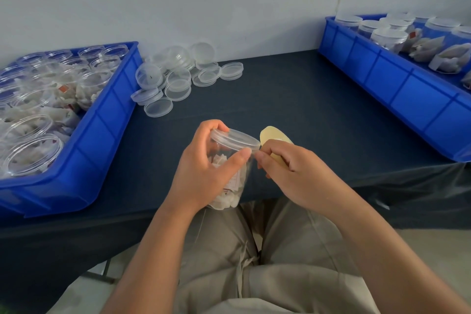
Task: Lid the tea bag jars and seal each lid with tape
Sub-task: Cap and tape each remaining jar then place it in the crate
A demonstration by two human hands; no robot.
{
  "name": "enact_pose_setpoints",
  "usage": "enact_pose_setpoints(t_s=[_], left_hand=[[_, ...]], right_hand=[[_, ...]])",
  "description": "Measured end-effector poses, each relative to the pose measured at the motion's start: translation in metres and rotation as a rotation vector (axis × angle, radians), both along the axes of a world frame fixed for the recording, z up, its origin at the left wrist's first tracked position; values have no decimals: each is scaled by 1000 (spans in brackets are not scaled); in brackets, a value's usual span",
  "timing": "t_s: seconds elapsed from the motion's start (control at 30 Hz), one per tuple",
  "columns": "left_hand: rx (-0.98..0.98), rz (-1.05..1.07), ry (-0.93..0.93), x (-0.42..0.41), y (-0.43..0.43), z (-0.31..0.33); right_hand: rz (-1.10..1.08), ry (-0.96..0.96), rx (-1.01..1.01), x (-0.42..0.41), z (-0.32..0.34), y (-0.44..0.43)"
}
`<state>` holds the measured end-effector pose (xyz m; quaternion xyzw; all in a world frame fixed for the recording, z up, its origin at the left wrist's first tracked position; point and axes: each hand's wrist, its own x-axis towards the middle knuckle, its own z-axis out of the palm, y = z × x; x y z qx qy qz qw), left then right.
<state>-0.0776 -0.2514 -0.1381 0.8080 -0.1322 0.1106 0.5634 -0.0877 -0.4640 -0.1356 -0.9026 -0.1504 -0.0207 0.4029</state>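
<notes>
Dark table [293, 89] lies below. Left hand [201, 176] grips the jar [229, 194] over the table edge, lid [237, 139] end up. Right hand [295, 173] holds the tape roll [272, 135] just right of the lid, fingertips [260, 158] pinched at its rim.

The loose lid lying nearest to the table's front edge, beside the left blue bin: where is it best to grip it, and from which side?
Probably pinch the lid by its shallow rim, coming from above on its front-right side. It lies flat, other lids crowd its back, and the blue bin stands close on its left.
</notes>
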Motion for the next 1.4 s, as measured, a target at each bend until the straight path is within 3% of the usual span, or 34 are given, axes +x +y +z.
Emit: enact_pose_setpoints(t_s=[0.17,0.63,1.07,1.27,1.4], left_hand=[[-172,-47,131,-1,4,1],[-396,-93,371,2,19,-6],[-795,-446,550,-7,14,-12],[-787,-429,664,-2,8,-4],[-706,-539,597,-7,1,-11]], right_hand=[[48,33,-13,0,9,-5],[168,32,-82,6,23,-43],[105,70,-16,10,21,-37],[116,103,21,8,22,-31],[121,97,91,6,23,-25]])
